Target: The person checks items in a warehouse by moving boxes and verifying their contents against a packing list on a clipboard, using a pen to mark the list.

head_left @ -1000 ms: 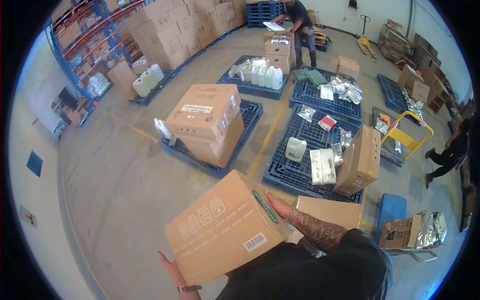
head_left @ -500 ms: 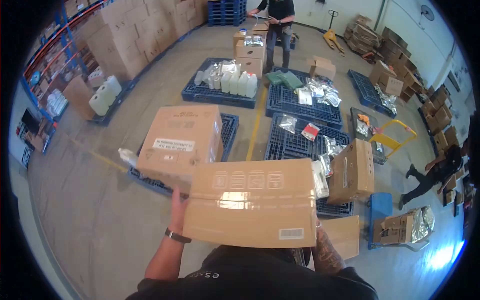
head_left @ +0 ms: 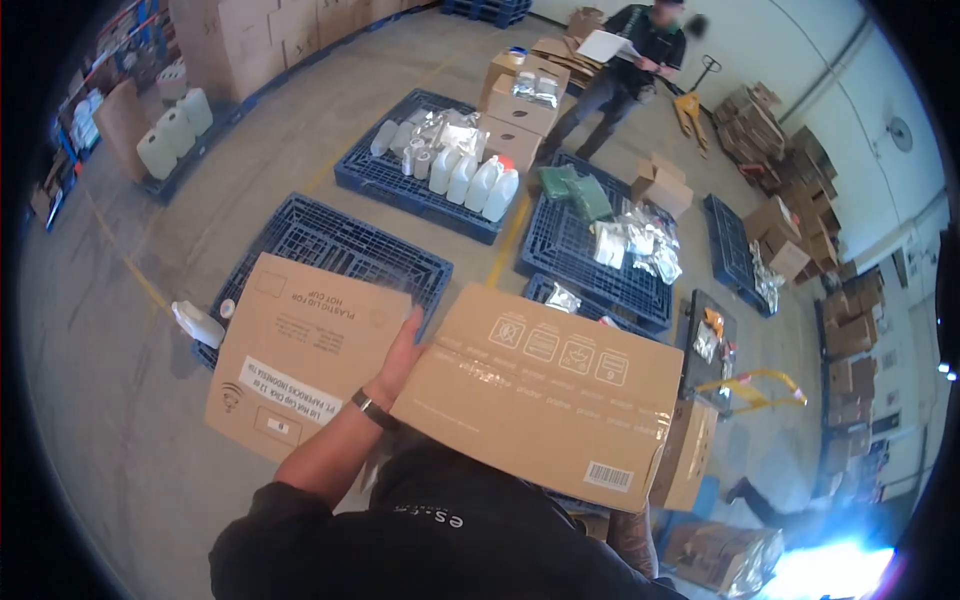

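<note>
A taped cardboard box (head_left: 545, 400) with printed symbols and a barcode is held up in front of my body, tilted down to the right. My left hand (head_left: 402, 352) presses against its left side, with the thumb up along the edge. At the lower right corner, my right hand (head_left: 628, 524) supports it; the fingers are hidden behind the cardboard. Beside my left forearm stands a larger carton (head_left: 300, 340) marked as plastic lids for hot cups, at the near end of a blue pallet (head_left: 350, 235). A white jug (head_left: 198, 325) lies at that carton's left.
White jugs and silver pouches sit on a blue pallet (head_left: 415, 205) ahead. Green packs (head_left: 575, 190) and more pouches lie on another pallet. A person (head_left: 630, 75) holding papers stands behind them. A yellow-handled cart (head_left: 750, 388) and another carton (head_left: 688, 455) are at the right.
My view has turned and tilted, and the held box now slants down to the right. More of the lid carton's printed face and of its pallet shows. The standing person has raised the papers.
</note>
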A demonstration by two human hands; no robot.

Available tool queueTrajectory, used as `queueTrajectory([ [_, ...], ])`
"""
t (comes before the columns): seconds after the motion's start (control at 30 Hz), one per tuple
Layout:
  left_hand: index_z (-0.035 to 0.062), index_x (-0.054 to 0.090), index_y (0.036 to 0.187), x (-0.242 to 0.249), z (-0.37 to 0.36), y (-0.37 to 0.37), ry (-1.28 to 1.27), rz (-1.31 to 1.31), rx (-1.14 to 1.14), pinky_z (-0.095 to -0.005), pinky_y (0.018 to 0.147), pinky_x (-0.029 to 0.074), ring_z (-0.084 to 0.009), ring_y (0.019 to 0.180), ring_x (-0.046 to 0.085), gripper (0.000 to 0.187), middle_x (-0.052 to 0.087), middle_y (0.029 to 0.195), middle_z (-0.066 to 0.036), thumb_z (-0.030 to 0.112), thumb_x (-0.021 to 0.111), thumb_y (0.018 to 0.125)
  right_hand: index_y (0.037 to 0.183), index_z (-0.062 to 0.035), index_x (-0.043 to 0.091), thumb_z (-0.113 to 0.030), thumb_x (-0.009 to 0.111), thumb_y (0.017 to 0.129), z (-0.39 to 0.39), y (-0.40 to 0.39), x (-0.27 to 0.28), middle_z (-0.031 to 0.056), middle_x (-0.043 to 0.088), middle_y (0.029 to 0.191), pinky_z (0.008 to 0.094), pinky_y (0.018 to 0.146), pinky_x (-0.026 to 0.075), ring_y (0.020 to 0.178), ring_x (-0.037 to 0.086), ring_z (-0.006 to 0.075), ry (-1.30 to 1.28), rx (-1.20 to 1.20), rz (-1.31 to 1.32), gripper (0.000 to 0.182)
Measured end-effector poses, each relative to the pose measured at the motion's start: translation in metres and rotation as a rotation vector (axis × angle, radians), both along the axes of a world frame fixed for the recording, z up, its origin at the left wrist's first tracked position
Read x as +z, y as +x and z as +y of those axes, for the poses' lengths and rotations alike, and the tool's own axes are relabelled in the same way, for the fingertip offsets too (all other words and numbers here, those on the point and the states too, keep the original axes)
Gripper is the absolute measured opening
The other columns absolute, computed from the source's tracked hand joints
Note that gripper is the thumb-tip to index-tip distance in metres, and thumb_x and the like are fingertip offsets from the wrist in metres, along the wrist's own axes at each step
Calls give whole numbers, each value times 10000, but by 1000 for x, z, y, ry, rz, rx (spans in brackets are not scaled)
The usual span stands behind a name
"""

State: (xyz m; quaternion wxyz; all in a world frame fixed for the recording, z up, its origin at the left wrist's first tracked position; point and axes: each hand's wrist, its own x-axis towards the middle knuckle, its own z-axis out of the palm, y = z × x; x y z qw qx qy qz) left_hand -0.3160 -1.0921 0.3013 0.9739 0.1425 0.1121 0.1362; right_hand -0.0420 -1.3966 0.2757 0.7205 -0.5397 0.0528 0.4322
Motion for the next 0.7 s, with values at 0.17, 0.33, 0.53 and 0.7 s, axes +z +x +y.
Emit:
queueTrajectory([
  [0.17,-18,336,1426,-22,109,83,11,-77,-6,-372,1086,327,-283,1300,424,903,413,1434,-180,710,316,892,1339,-24,452,-543,339,985,111,73,-4,122,549,1274,333,953,464,1106,564,199,-11,20,-39,639],
  [0.33,5,335,1434,-38,243,165,-5,-72,11,-372,1088,320,-273,1303,422,865,410,1440,-166,690,313,906,1335,-22,457,-542,338,986,237,147,-9,122,552,1268,332,951,465,1103,565,198,-22,34,-61,637],
  [0.53,-12,330,1429,-22,345,204,-13,0,107,-372,1088,318,-270,1298,428,868,409,1437,-176,685,303,911,1330,-20,462,-540,337,987,369,230,-6,122,556,1261,330,949,465,1099,566,197,-15,110,-31,635],
  [0.7,-43,316,1424,-15,428,225,16,10,273,-378,1091,315,-288,1300,424,941,408,1435,-188,729,263,888,1325,-19,466,-539,336,988,487,296,-29,121,559,1256,328,947,465,1095,566,196,19,215,13,633],
])
